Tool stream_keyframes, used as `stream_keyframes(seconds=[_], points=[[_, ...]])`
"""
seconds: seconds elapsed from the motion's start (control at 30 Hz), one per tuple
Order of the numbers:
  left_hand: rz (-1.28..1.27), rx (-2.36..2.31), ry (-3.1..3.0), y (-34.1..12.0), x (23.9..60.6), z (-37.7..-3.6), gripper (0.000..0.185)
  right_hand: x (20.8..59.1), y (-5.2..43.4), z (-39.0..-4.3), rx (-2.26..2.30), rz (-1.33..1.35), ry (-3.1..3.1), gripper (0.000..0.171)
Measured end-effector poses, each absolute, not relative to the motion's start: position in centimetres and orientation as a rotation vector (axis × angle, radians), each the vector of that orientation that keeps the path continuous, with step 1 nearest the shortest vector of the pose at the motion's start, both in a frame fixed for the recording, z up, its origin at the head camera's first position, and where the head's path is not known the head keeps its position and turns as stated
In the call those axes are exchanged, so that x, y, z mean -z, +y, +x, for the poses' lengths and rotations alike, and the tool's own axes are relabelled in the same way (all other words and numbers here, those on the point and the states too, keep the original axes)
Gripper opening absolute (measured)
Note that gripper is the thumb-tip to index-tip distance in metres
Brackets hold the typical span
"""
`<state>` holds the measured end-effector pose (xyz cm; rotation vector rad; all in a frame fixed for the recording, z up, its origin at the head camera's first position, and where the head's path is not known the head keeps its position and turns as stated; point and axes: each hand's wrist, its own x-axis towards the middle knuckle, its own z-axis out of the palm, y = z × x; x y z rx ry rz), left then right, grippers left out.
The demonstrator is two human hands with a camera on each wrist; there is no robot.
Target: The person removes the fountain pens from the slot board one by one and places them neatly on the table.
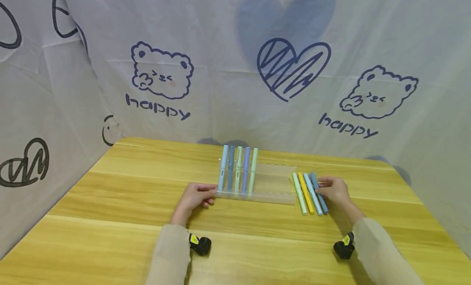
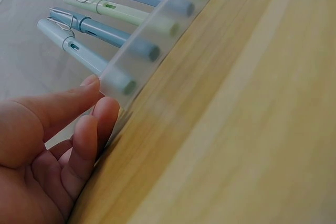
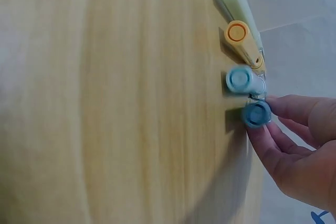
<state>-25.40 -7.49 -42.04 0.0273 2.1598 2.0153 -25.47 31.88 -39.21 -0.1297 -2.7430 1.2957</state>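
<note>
Head view shows a person sitting at a wooden table (image 1: 128, 203) with both hands out in front. A clear plastic pen stand (image 1: 270, 187) sits in the middle of the table, and five pens lean in it side by side at its left end — light blue, darker blue, pale green, purple and pale green again.

The left hand (image 1: 195, 197) rests at the left end of the stand. From the left wrist view, its fingertips (image 2: 102, 114) press against the frosted front edge of the stand, right under the light blue pen (image 2: 84, 56). The fingers are mostly straight and only a little bent; they touch the stand but do not wrap around it.

To the right of the stand, four more pens lie flat on the table in a neat row, touching each other: a pale green pen (image 1: 299, 194), a yellow pen (image 1: 306, 194), a light blue one (image 1: 312, 195) and a dark blue pen (image 1: 318, 193) at the far right. The right hand (image 1: 334, 191) is on that dark blue pen. In the right wrist view, the thumb and fingers (image 3: 286, 106) curl around it — a pinch near its round end (image 3: 256, 114). The pen is down on the table beside its neighbours.

A pale cloth with bears, hearts and the word "happy" (image 1: 158, 109) hangs behind the table.
</note>
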Motion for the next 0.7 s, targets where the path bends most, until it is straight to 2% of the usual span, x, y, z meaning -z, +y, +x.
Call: stream_keyframes(seconds=[0.37, 0.7], points=[[0.041, -2.016, 2.162, -7.49, 41.89, -25.29, 0.027, 39.04, 31.61, -25.42, -1.237, -0.246, -2.783, 0.030], [0.042, -2.010, 2.177, -7.52, 41.92, -25.32, 0.027, 38.80, 31.62, -25.10, -1.279, -0.262, -2.804, 0.032]])
